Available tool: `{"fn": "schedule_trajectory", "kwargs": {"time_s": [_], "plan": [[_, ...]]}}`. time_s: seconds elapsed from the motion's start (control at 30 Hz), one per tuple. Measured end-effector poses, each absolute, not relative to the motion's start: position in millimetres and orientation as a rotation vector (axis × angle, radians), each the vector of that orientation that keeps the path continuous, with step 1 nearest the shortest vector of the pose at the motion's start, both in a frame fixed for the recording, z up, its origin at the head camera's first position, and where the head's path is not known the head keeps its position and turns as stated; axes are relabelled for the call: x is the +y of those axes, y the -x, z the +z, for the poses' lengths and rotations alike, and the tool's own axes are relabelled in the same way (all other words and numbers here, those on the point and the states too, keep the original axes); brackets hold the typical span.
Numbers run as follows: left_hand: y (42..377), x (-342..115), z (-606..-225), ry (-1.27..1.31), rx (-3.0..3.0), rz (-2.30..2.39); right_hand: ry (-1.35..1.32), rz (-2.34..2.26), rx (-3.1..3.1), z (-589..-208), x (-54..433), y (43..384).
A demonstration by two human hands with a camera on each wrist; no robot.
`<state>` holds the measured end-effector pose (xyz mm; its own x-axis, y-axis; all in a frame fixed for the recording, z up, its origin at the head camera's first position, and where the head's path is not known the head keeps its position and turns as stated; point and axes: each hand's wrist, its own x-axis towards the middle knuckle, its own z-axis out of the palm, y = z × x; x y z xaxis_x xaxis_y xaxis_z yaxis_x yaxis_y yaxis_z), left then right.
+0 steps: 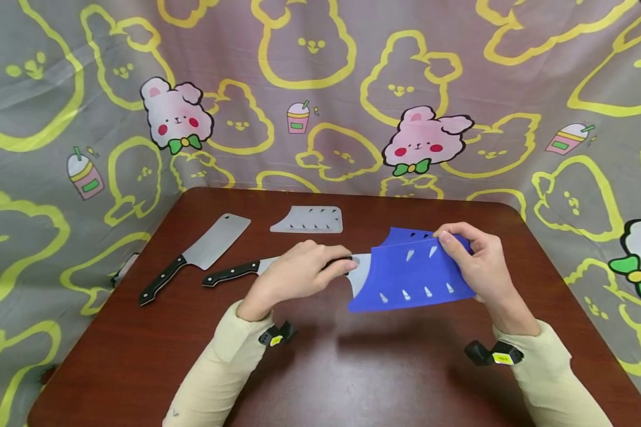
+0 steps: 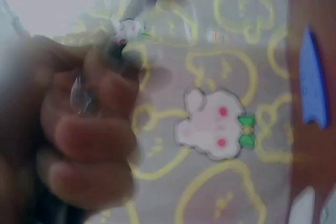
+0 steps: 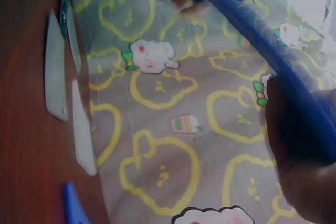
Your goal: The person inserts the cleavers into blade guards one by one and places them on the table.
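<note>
- Left hand (image 1: 307, 270) out front, fingers wrapped firmly round the black handle of a broad silver-bladed knife (image 1: 359, 276), lifted above the dark reddish-brown tabletop (image 1: 363, 379).
- Right hand (image 1: 475, 267) opposite, thumb and fingers pinching the upper corner of a flat blue cover with pale tapered slots (image 1: 411, 276).
- And the two meet! A strip of bare blade shows between handle and blue cover; the rest seems tucked inside, though whether it's sliding in or out I can't tell from here.
- Behind the held cover, a second blue slotted cover (image 1: 397, 236) lies on the table, partly hidden.
- Further left, a translucent whitish cover with dark slots (image 1: 315, 222) lies flat, away from any blade.
- Two more knives wait: a wide grey cleaver with a riveted black handle (image 1: 216, 243), blade bare, and a black-handled knife (image 1: 232, 274) partly behind the left arm.
- So, by my reckoning, one blade is mostly covered; the cleaver, at least, remains bare, with two covers lying unused.
</note>
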<state>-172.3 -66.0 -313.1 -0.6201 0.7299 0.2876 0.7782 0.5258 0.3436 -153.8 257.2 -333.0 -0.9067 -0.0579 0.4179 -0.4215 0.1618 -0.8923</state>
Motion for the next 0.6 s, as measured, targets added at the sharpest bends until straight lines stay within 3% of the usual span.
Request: {"fn": "schedule_trajectory", "kwargs": {"time_s": [0.23,0.6], "plan": [[171.5,-60.3,-317.4,1.296,-2.669,-0.684,-0.454,1.691,-2.299,-334.9,254.9,155.0],[185.6,-49.6,-339.9,1.375,-2.855,-0.720,-0.444,1.543,-2.647,-348.4,289.8,172.8]]}}
